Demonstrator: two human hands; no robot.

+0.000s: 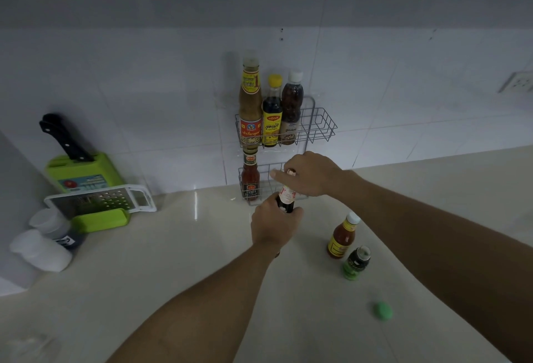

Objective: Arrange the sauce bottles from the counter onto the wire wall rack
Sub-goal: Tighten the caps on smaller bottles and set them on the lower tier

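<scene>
A two-tier wire wall rack (323, 124) hangs on the tiled wall. Its upper basket holds a tall tan sauce bottle (249, 100), a yellow-capped dark bottle (271, 111) and a white-capped brown bottle (291, 109). A red sauce bottle (250, 175) stands in the lower basket. My left hand (272, 222) grips the body of a dark bottle (286, 198) just in front of the lower basket. My right hand (310, 173) pinches that bottle's cap from above. On the counter to the right stand an orange-red sauce bottle (343, 235) and an uncapped green-labelled bottle (357, 261).
A loose green cap (383, 310) lies on the pale counter (187, 261). At the left are a green knife block with a black-handled knife (65, 139), a grater (101, 199) and two white-lidded containers (40, 248). A wall socket (517, 82) sits far right.
</scene>
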